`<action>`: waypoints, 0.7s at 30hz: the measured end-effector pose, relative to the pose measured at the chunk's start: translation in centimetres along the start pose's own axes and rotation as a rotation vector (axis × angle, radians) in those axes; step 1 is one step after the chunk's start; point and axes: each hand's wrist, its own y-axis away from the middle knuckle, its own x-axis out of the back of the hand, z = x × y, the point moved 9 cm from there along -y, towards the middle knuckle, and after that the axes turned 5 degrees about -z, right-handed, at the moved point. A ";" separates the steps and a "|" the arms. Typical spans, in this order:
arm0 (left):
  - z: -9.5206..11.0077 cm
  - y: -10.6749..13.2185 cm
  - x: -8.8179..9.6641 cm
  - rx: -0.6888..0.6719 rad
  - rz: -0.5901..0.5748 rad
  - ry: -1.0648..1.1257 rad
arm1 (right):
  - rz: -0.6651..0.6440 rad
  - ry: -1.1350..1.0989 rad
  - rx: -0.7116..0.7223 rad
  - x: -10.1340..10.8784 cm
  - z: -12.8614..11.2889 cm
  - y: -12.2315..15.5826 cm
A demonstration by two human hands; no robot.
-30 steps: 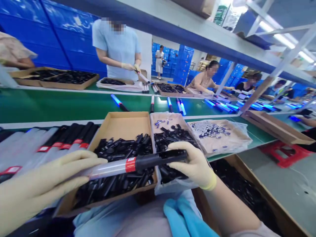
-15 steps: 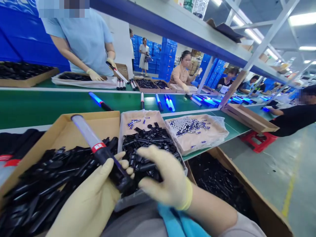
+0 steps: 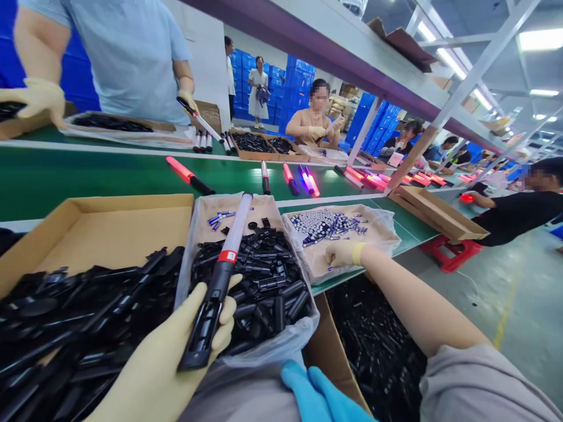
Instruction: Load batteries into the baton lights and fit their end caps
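A light baton (image 3: 220, 281) with a clear tube, a red band and a black handle lies in my gloved left hand (image 3: 197, 328), fingers wrapped round the handle. The handle's opened battery compartment faces up. My gloved right hand (image 3: 343, 254) is down at the front of the battery tray (image 3: 314, 262), fingers curled together. A loose battery end shows just below its fingertips; what is inside the fingers is hidden. Small batteries (image 3: 316, 224) stand and lie behind that hand. Under the baton is a lined tray (image 3: 187, 258) of black plastic parts (image 3: 268, 281).
A cardboard box (image 3: 118, 225) of black handles is at left; another box (image 3: 319, 328) of black parts sits low at right. Red-lit batons (image 3: 178, 170) lie on the green conveyor (image 3: 109, 176). Co-workers sit across. A blue glove (image 3: 321, 387) rests on my lap.
My right hand has moved from beside the baton to the battery tray. My left hand has turned the baton more upright. The lit batons went from blue mostly to red.
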 end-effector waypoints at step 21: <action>-0.3 2.6 -2.7 -0.036 -0.199 0.114 | 0.123 0.077 -0.103 2.7 -0.9 2.7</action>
